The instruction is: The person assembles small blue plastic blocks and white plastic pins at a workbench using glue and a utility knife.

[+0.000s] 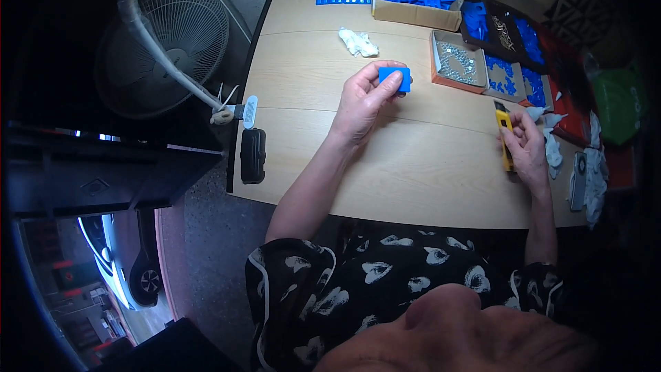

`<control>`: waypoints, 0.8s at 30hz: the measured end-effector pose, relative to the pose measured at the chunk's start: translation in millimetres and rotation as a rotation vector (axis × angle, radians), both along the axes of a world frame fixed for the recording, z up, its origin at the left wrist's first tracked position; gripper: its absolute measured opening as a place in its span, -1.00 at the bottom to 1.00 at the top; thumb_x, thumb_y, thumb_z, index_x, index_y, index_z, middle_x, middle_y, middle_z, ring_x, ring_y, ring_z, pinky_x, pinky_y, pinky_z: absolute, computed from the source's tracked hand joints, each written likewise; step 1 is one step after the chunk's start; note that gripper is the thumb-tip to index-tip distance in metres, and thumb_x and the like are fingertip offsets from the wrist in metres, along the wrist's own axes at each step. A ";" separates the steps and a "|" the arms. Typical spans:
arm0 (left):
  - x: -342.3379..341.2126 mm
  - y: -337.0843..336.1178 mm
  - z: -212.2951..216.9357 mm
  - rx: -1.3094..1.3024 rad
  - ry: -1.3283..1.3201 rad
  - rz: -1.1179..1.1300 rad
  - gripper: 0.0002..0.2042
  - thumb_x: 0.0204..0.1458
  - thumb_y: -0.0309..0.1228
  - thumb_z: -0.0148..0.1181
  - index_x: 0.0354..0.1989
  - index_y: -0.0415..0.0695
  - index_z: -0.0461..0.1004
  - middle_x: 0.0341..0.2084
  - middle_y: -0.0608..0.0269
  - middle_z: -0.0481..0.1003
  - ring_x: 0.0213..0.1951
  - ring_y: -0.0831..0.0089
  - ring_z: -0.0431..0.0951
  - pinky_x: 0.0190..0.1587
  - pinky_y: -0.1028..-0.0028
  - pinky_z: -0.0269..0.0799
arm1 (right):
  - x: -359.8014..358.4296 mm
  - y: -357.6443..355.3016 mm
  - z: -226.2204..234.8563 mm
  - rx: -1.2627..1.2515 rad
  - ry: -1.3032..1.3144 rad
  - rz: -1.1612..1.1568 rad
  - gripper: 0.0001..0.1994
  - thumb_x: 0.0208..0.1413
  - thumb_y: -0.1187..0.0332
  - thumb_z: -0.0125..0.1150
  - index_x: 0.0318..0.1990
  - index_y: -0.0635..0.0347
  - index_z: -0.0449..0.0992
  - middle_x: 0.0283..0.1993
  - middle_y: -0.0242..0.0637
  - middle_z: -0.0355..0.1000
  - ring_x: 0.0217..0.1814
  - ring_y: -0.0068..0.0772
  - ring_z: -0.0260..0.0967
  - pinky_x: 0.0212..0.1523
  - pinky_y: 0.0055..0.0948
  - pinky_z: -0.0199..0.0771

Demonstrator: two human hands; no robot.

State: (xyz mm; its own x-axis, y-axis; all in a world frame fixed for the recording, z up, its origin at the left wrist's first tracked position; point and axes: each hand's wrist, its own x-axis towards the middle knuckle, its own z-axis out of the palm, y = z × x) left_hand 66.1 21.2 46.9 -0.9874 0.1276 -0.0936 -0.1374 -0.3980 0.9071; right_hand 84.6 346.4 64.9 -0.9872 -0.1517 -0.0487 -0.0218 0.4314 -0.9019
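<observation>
My left hand (357, 105) is closed over the middle of the table, pinching a small flat blue plastic piece (403, 74) between thumb and fingers. The thumb lies across the piece's face and hides part of it. To the right, my right hand (529, 153) is wrapped round a yellow utility knife (505, 124) with a black end that points away from me. Whether the blade is out is too small to tell. The knife and the blue piece are well apart.
A cardboard box (416, 17) of blue plastic pieces stands at the back. Nearer are an open box (457, 83) of small metal parts and trays of small blue parts. White crumpled material (358, 43), a black case (253, 156) and a fan (180, 41) are leftward; gloves (553, 148) lie right.
</observation>
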 end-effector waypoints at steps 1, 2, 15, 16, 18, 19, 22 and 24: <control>1.3 -1.1 2.5 -0.048 0.018 0.014 -0.70 0.19 -0.28 0.22 0.01 -0.16 0.45 -0.24 0.29 0.51 -0.18 0.63 0.45 -0.16 0.58 0.38 | -3.2 -15.7 8.4 0.002 0.006 0.010 -0.84 0.23 0.52 0.09 -0.07 0.32 0.37 -0.29 -0.28 0.39 -0.30 -0.61 0.40 -0.26 -0.65 0.41; 2.6 -3.2 3.5 -0.087 0.036 0.023 -0.71 0.19 -0.28 0.21 0.01 -0.15 0.46 -0.24 0.30 0.51 -0.18 0.63 0.45 -0.16 0.58 0.38 | -6.0 -32.1 22.4 -0.082 0.015 0.104 -0.84 0.25 0.51 0.08 -0.05 0.33 0.38 -0.28 -0.28 0.42 -0.28 -0.63 0.40 -0.26 -0.65 0.40; 2.8 -0.2 5.2 -0.096 0.044 -0.005 -0.75 0.20 -0.30 0.20 -0.05 -0.18 0.50 -0.28 0.32 0.51 -0.25 0.65 0.46 -0.18 0.60 0.38 | -31.6 -113.2 56.9 0.336 0.470 0.296 -0.79 0.18 0.41 0.21 -0.07 0.29 0.51 -0.32 -0.01 0.56 -0.35 -0.16 0.58 -0.37 -0.31 0.50; 2.2 -0.1 4.4 -0.081 0.041 -0.005 -0.75 0.20 -0.30 0.20 -0.04 -0.18 0.50 -0.28 0.31 0.51 -0.26 0.65 0.46 -0.19 0.60 0.38 | -32.3 -114.1 57.4 0.337 0.473 0.302 -0.80 0.18 0.42 0.21 -0.07 0.29 0.51 -0.33 0.00 0.55 -0.35 -0.12 0.58 -0.37 -0.29 0.49; 2.3 0.2 4.1 -0.066 0.037 -0.007 -0.74 0.20 -0.31 0.20 -0.04 -0.19 0.50 -0.28 0.31 0.51 -0.26 0.65 0.45 -0.20 0.61 0.38 | -32.9 -115.0 58.0 0.338 0.474 0.307 -0.80 0.18 0.42 0.21 -0.08 0.28 0.51 -0.34 0.00 0.55 -0.36 -0.08 0.57 -0.37 -0.27 0.49; 2.6 0.3 4.9 -0.067 0.032 -0.003 -0.74 0.20 -0.31 0.20 -0.04 -0.19 0.50 -0.28 0.31 0.51 -0.26 0.66 0.46 -0.21 0.61 0.38 | -33.1 -115.3 58.4 0.354 0.487 0.313 -0.80 0.18 0.42 0.21 -0.08 0.28 0.51 -0.35 0.00 0.55 -0.36 -0.09 0.57 -0.37 -0.26 0.49; 3.3 0.8 7.5 -0.073 0.027 0.004 -0.74 0.20 -0.31 0.20 -0.04 -0.19 0.50 -0.28 0.32 0.51 -0.27 0.66 0.46 -0.21 0.62 0.38 | -33.5 -115.5 57.2 0.364 0.499 0.318 -0.80 0.18 0.41 0.21 -0.08 0.27 0.50 -0.36 0.00 0.54 -0.37 -0.08 0.56 -0.38 -0.25 0.49; 3.7 -0.2 5.8 -0.080 0.022 0.010 -0.74 0.20 -0.30 0.20 -0.05 -0.19 0.50 -0.28 0.32 0.51 -0.28 0.66 0.46 -0.21 0.62 0.38 | -34.6 -116.6 54.4 0.355 0.493 0.319 -0.80 0.17 0.41 0.21 -0.08 0.27 0.50 -0.37 -0.01 0.53 -0.38 -0.07 0.56 -0.38 -0.24 0.49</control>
State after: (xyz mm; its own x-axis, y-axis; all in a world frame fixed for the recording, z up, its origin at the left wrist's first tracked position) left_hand 69.8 21.0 52.7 -0.9905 0.1112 -0.0810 -0.1133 -0.3253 0.9388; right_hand 49.9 229.8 119.2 -0.8164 -0.4969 0.2943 -0.5687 0.6031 -0.5594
